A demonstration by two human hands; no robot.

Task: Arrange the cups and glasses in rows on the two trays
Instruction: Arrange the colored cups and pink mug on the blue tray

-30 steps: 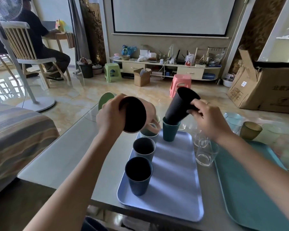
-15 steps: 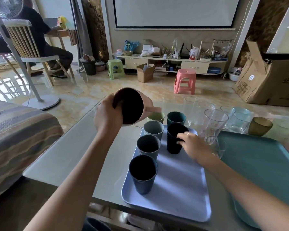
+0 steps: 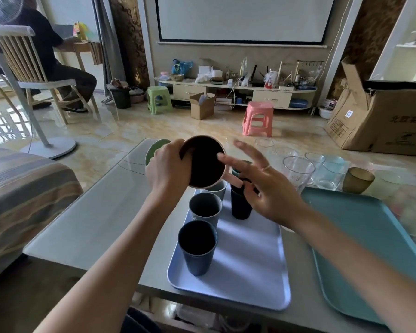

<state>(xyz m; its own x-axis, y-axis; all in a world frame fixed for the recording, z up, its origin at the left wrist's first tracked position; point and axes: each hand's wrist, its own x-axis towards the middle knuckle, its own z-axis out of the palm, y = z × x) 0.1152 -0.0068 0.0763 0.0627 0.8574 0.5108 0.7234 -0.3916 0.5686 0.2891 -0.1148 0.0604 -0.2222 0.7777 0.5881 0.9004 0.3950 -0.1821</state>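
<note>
My left hand (image 3: 167,168) holds a pink mug (image 3: 205,162) tilted on its side above the far end of the lilac tray (image 3: 255,267), its dark inside facing me. My right hand (image 3: 262,186) hovers open beside the mug, fingers spread, one fingertip near its rim. On the lilac tray stand a dark blue cup (image 3: 197,246), a grey-blue cup (image 3: 205,209), a paler cup (image 3: 217,188) and a black cup (image 3: 240,204). The teal tray (image 3: 370,241) lies to the right. Clear glasses (image 3: 297,170) and an olive cup (image 3: 357,180) stand behind it.
A green cup (image 3: 155,149) lies behind my left hand on the grey table (image 3: 101,217). A striped sofa (image 3: 22,200) is at the left. On the floor beyond are a pink stool (image 3: 258,118), a cardboard box (image 3: 384,121) and a seated person (image 3: 48,61).
My right hand let go of the black cup on the lilac tray and rose, opening beside the mug. My left hand moved the mug slightly rightward.
</note>
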